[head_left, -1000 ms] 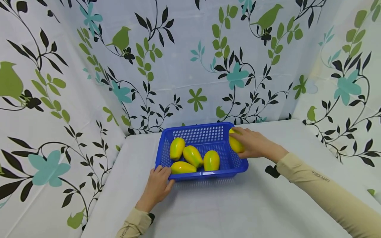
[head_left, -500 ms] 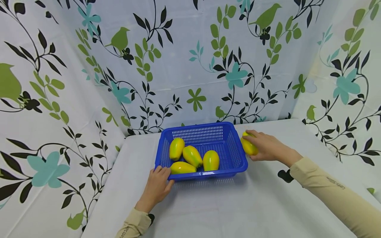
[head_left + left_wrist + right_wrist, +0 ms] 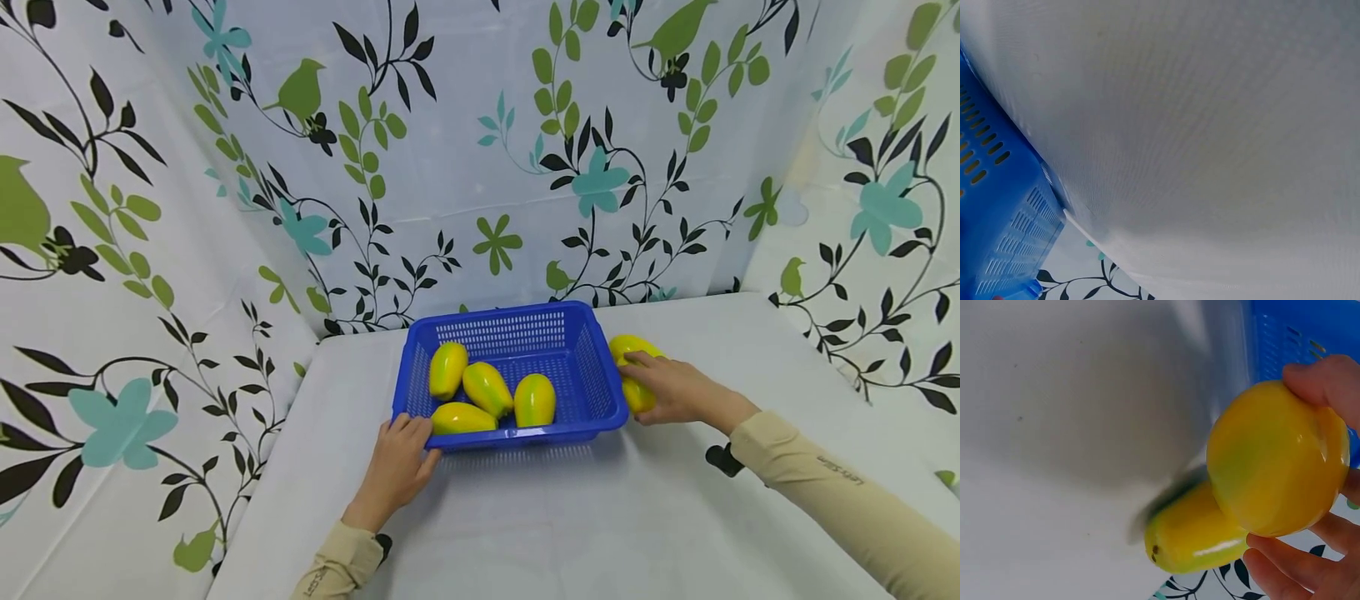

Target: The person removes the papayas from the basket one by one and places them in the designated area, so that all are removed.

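Four glossy yellow fruits (image 3: 486, 389) lie in the left and near part of a blue perforated basket (image 3: 525, 438), whose mesh floor shows at the far right. The basket stands on a white-covered table (image 3: 540, 525), near the far edge, where the surface meets a hanging cloth (image 3: 442, 187). That cloth lines the back and both sides, printed with green birds (image 3: 300, 90), turquoise flowers (image 3: 600, 181) and black leaves (image 3: 425, 81); its back panel looks bluish, with a faint crease running across. Soft shadow falls on the table before the basket, and the right wrist view shows a few tiny dark specks on the white. The left hand (image 3: 397, 462) grips the basket's near left corner. Just right of the basket, the right hand (image 3: 678, 390) holds a fifth fruit (image 3: 1272, 456) between thumb and fingers; a sixth fruit (image 3: 1191, 534) lies on the table just beyond, though whether the two touch I cannot tell
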A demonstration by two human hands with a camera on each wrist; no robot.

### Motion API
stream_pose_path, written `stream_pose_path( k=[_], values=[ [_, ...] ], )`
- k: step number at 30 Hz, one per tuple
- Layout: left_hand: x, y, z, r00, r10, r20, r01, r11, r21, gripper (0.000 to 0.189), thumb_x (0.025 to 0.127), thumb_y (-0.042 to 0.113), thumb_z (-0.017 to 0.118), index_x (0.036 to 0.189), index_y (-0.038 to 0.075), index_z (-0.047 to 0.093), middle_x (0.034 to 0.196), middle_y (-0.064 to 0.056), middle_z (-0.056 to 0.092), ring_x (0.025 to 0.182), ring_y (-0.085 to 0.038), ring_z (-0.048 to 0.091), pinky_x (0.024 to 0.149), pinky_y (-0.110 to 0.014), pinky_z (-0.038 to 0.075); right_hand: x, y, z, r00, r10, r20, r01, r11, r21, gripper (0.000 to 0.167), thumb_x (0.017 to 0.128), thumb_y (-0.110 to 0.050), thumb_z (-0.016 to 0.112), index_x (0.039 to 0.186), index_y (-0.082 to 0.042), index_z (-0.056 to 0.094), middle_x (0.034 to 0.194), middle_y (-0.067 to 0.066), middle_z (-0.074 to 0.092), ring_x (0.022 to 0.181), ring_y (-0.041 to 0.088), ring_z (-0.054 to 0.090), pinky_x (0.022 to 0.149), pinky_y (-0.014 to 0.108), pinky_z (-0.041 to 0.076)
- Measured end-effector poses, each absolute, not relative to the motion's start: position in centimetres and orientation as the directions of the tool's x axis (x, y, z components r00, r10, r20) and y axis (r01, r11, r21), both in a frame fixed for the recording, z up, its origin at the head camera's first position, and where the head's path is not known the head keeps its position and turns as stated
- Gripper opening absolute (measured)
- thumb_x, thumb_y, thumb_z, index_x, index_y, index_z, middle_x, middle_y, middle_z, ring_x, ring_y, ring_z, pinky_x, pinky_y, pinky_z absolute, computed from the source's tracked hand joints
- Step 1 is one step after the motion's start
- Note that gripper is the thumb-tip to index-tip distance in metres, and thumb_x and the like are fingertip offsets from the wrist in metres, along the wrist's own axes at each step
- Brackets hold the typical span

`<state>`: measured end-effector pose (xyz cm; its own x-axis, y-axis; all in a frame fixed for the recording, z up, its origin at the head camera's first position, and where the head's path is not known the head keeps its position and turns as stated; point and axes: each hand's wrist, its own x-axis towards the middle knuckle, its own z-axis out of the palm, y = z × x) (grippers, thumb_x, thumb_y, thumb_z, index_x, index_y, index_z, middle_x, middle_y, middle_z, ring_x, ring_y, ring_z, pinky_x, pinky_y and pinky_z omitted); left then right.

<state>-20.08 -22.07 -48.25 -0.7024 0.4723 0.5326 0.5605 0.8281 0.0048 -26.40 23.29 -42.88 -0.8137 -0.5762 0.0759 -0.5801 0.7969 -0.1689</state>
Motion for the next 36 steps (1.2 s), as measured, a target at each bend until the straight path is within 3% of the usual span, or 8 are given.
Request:
stream_pose_path(
  k=[21,29,36],
  values=[
    [-20.1,-22.1,-48.2,-0.700,0.470,0.538,0.569,0.822,0.022,0.021,0.084,0.019,0.070,0.097,0.006,0.060,0.089,-0.007,0.063,0.084,-0.025,0.049,0.076,-0.046,0.042,-27.5,23.2,-45.6,-0.806,-0.591,0.022,-0.584,0.789,-0.191,0.083,0.075,-0.035,0.083,0.142,-0.002,0.047,0.143,0.023,0.046,0.116,0.042,0.056,0.090,0.059,0.047],
    [-20.1,-22.2,-48.5,-0.697,0.469,0.542,0.566,0.824,0.015,0.020,0.084,0.018,0.070,0.094,0.008,0.057,0.086,-0.005,0.060,0.083,-0.024,0.048,0.075,-0.044,0.041,-27.5,22.8,-43.6,-0.795,-0.605,0.040,-0.601,0.779,-0.176,0.084,0.076,-0.042,0.081,0.141,0.000,0.049,0.142,0.025,0.048,0.119,0.044,0.055,0.090,0.062,0.046],
    [-20.2,-22.2,-48.3,-0.686,0.476,0.551,0.576,0.817,0.011,0.021,0.084,0.019,0.070,0.096,0.007,0.057,0.087,-0.006,0.060,0.083,-0.024,0.048,0.074,-0.043,0.040,-27.8,22.4,-41.0,-0.828,-0.560,0.003,-0.556,0.820,-0.137,0.074,0.079,-0.036,0.078,0.140,-0.002,0.051,0.142,0.026,0.047,0.119,0.048,0.053,0.092,0.065,0.043]
  ],
)
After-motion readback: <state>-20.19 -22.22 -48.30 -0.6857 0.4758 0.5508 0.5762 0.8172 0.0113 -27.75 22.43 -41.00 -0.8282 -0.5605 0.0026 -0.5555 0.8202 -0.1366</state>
